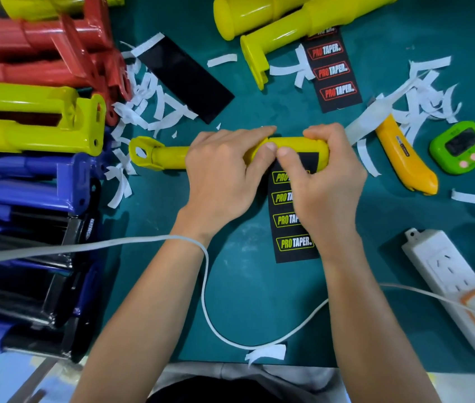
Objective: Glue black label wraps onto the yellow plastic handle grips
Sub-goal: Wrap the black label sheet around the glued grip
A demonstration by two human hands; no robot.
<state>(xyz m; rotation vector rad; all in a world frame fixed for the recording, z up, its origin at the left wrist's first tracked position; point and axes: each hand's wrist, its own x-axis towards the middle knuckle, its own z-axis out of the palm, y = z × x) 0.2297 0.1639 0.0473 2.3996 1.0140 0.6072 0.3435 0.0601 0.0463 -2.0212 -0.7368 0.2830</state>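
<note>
**Mia:** What is on the dark green table (248,301)?

**Tom:** Lots of stuff! In the middle lies a yellow handle grip (169,155). It lies on its side, with the end with the hole pointing left.

**Mia:** Where are the hands?

**Tom:** Both are on the grip, close together. The left hand (221,175) curls round the middle of it. The right hand (323,181) curls round the right end. The two thumbs almost touch.

**Mia:** And the black label wrap (294,228)?

**Tom:** Its top edge is on the grip, right under the thumbs. They press it down there. The rest lies flat on the table, toward the person. It has yellow and white words on it. The right hand hides part of them.

**Mia:** What else do you see?

**Tom:** White paper strips (149,112) lie all over. On the left is a pile of red grips (41,39), yellow grips (27,135) and blue grips (27,184). At the top are two more yellow ones (274,13). Next to them is a label with red words (333,74). A plain black sheet (184,77) lies further left.

**Mia:** And on the right?

**Tom:** An orange knife (405,161), a green timer (461,146) just beside it, and a white power strip (445,269) lower down. A white cable (205,286) lies over the left wrist and loops between the arms.
</note>
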